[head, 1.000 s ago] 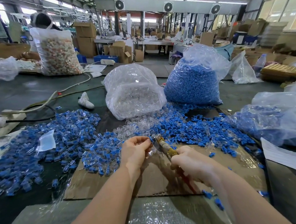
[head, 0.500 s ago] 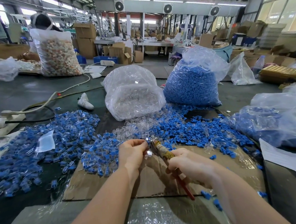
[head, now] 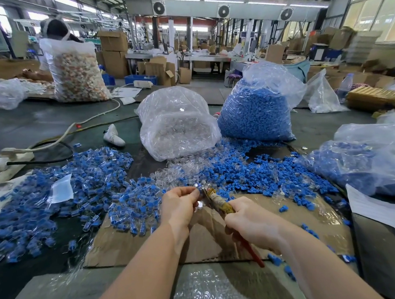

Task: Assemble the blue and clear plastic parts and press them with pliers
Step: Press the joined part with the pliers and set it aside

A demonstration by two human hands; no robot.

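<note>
**Pressing a part at the worktable**

Factory hall; dark table (head: 40, 126) with cardboard sheet (head: 151, 240). Left hand (head: 178, 204) pinches a small blue-and-clear part (head: 197, 186) at the pliers' (head: 218, 200) nose. Right hand (head: 249, 220) grips the pliers' handles. Assembled pieces (head: 63, 196) lie heaped at left.

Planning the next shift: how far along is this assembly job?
Done: a big heap of assembled blue-and-clear pieces lies at left. In hand: the left hand pinches a piece at the pliers the right hand grips. Left: loose blue parts, plus full bags of clear parts and blue parts.
</note>
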